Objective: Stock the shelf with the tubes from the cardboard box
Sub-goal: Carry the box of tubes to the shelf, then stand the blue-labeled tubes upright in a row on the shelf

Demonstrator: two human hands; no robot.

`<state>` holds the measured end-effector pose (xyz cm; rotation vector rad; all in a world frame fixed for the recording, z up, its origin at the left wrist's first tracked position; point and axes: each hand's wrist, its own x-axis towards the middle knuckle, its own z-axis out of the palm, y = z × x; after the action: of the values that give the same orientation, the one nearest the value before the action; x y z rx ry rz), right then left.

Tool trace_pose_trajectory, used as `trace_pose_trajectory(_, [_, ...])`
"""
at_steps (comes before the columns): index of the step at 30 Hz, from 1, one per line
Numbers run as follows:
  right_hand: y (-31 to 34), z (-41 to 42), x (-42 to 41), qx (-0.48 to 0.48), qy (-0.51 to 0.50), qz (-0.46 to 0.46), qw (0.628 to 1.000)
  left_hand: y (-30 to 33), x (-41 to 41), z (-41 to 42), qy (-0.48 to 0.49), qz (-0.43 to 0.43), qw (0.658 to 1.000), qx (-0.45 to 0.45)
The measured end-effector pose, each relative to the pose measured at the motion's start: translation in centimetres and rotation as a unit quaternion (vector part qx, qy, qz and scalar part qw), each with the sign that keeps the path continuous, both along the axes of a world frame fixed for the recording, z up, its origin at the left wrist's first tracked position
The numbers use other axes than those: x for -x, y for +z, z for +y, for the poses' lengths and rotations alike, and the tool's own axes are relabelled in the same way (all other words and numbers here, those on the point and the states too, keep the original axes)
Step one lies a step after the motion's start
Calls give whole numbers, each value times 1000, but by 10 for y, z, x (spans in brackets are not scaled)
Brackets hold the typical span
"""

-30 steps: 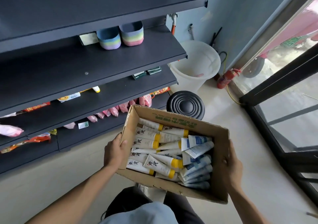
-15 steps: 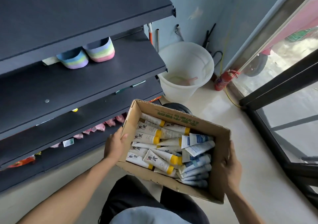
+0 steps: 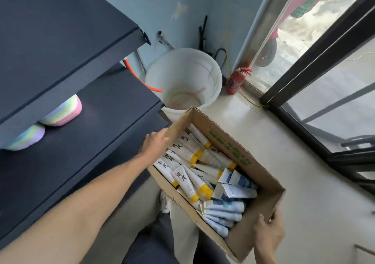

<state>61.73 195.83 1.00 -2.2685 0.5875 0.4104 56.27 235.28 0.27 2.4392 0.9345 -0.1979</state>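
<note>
Dark shelf (image 3: 101, 142) beside | both hands grip cardboard box (image 3: 261, 174): left hand (image 3: 154, 144) far wall, right hand (image 3: 267, 233) near corner

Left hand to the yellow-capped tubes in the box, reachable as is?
Probably yes. The left hand grips the cardboard box wall right beside the yellow-capped tubes, and the box top is open with nothing over them. It must let go first; the right hand holds the opposite corner.

Head-worn view, steeply downward, close.
</note>
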Motion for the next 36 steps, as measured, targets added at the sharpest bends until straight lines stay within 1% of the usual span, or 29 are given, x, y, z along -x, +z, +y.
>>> trace_pose_trajectory(3, [-20,28,22,10,-101,24,995,-20,-53,25,-71,19,997,1])
trace_pose_trajectory(5, [-28,52,30,3,-167,36,985,-34,-90,38,-118,13,993,4])
trace_pose_trajectory(8, [-46,85,39,-16,-225,52,973,-58,-135,53,-174,15,985,-4])
trace_pose_trajectory(10, [-57,105,46,-25,-243,71,967,-74,-160,61,-194,25,981,-13])
trace_pose_trajectory(14, [-82,140,53,-53,-277,126,951,-107,-195,78,-210,32,977,10])
trace_pose_trajectory(15, [-89,148,54,-57,-276,135,950,-115,-200,82,-212,37,977,10])
trace_pose_trajectory(19, [-119,166,50,-25,-233,118,965,-147,-201,97,-203,49,978,-21])
trace_pose_trajectory(22, [-122,166,55,-16,-228,192,954,-155,-195,99,-230,49,970,-58])
trace_pose_trajectory(24, [-118,156,58,-6,-182,231,956,-153,-192,94,-226,47,971,-61])
trace_pose_trajectory(27, [-102,132,46,-9,-53,309,949,-147,-179,78,-200,22,977,-73])
trace_pose_trajectory(28, [-98,123,40,-31,-23,341,939,-141,-170,70,-184,-2,979,-82])
trace_pose_trajectory(29, [-93,116,34,-60,-3,385,921,-134,-158,62,-168,-36,981,-86])
trace_pose_trajectory(30, [-88,111,27,-72,21,430,900,-126,-144,53,-151,-81,982,-82])
trace_pose_trajectory(31, [-83,106,20,-63,65,463,882,-117,-128,42,-140,-129,979,-69])
trace_pose_trajectory(32, [-80,102,13,-44,123,473,871,-109,-110,30,-138,-172,974,-54])
trace_pose_trajectory(33, [-77,101,5,-24,193,458,868,-102,-91,17,-144,-201,968,-34])
trace_pose_trajectory(34, [-77,101,-3,-2,268,420,867,-97,-72,3,-150,-207,967,-10])
trace_pose_trajectory(35, [-77,102,-12,16,337,375,863,-94,-55,-10,-150,-192,970,18])
trace_pose_trajectory(36, [-77,106,-21,26,384,339,859,-93,-39,-23,-137,-159,977,48])
